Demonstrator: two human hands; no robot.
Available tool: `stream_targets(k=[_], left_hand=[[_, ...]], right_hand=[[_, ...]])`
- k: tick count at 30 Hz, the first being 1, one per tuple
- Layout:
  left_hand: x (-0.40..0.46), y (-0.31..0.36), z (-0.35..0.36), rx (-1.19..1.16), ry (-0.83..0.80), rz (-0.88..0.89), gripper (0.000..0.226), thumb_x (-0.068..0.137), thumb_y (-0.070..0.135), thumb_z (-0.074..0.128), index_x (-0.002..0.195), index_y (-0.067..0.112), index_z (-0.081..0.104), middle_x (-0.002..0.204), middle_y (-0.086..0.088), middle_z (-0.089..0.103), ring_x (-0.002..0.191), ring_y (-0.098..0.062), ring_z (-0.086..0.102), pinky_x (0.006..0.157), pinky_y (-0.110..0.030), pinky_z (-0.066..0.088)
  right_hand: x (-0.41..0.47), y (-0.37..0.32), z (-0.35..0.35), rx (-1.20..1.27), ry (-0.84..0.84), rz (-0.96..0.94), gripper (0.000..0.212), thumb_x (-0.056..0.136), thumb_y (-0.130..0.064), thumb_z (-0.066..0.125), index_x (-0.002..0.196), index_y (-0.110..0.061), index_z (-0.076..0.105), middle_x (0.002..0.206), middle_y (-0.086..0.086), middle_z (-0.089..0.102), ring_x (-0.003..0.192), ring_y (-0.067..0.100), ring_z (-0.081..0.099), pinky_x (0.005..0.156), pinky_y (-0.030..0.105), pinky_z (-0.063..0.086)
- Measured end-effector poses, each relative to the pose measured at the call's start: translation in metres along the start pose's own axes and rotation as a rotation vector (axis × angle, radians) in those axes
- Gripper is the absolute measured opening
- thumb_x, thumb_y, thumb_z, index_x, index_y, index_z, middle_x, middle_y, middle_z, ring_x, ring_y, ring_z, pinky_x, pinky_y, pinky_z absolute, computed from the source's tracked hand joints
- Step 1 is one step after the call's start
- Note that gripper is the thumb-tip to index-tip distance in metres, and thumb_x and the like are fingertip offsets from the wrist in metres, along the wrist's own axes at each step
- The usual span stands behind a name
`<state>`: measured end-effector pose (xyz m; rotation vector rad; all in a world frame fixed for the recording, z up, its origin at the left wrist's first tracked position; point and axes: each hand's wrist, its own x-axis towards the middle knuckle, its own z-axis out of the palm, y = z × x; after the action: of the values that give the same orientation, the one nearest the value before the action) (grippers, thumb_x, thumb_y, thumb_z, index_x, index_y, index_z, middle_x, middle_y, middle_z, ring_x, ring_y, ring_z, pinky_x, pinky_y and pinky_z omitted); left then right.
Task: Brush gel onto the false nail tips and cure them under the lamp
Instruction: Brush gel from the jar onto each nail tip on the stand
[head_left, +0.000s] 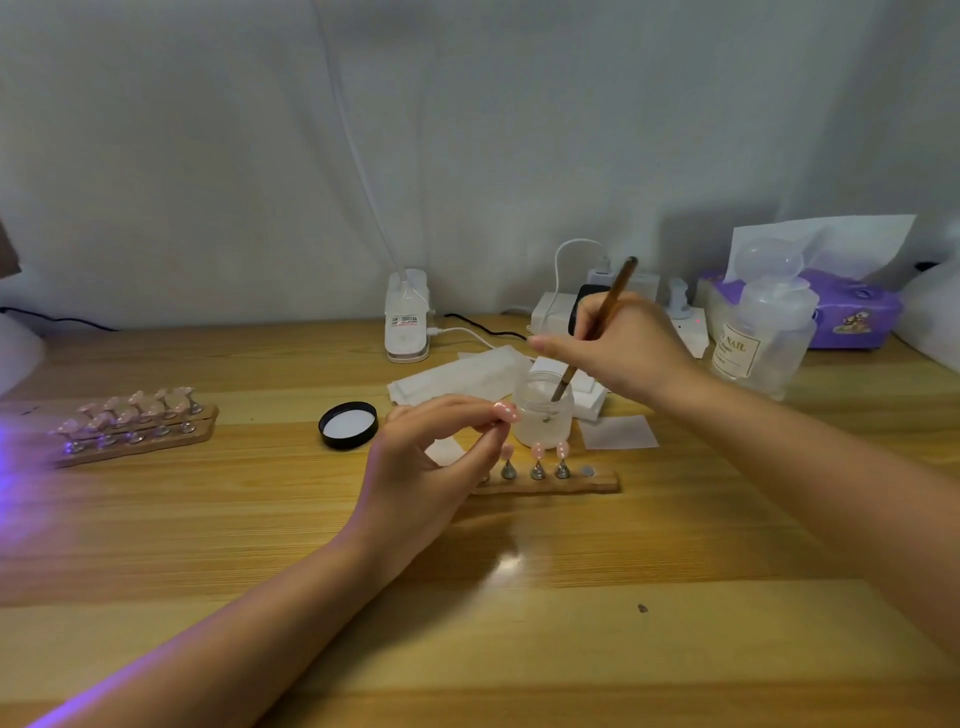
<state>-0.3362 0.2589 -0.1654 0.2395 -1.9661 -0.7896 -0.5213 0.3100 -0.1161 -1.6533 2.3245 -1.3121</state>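
Right hand clenched around a brown brush, bristle end dipped inside a small frosted jar standing open on the wooden counter. Left hand raised just in front of the jar, fingertips pinching a single pink nail tip on its stand. Just below and right of that grip, a short wooden holder lying on the counter, carrying three more pink tips upright on metal cones, one bare metal disc at its right end. Black jar lid upturned left of the left hand. Far left, two more wooden racks of pink tips, bathed in violet light from the frame edge. Behind the jar, white pads, a white lamp base with cable, a clear pump bottle and a purple tissue box.
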Motion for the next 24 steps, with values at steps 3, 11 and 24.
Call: stream_targets(k=[3,11,24], left_hand=[[0.001,-0.002,-0.001,-0.027,-0.018,0.028,0.024,0.077,0.004,0.065,0.098,0.015,0.066,0.089,0.008,0.068,0.084,0.001,0.065,0.079,-0.016,0.049],[0.001,-0.001,-0.002,-0.052,-0.011,-0.043,0.021,0.077,0.004,0.066,0.092,0.019,0.067,0.087,0.011,0.069,0.084,0.001,0.064,0.076,-0.011,0.047],[0.002,0.002,-0.003,-0.069,-0.033,-0.179,0.023,0.079,0.001,0.066,0.088,0.022,0.068,0.089,0.005,0.07,0.086,-0.004,0.064,0.078,-0.013,0.048]], right_hand=[[0.004,-0.001,0.01,-0.038,-0.055,-0.01,0.04,0.077,-0.044,0.068,0.056,-0.018,0.045,0.053,-0.003,0.049,0.055,0.011,0.049,0.056,0.027,0.041],[0.009,-0.005,-0.006,0.209,0.072,0.04,0.032,0.082,-0.034,0.066,0.059,-0.017,0.051,0.054,-0.004,0.056,0.046,0.002,0.057,0.053,0.02,0.05],[-0.013,0.021,-0.017,0.499,0.2,0.468,0.037,0.088,-0.042,0.056,0.062,-0.015,0.056,0.054,-0.003,0.051,0.047,0.004,0.048,0.047,0.014,0.039]])
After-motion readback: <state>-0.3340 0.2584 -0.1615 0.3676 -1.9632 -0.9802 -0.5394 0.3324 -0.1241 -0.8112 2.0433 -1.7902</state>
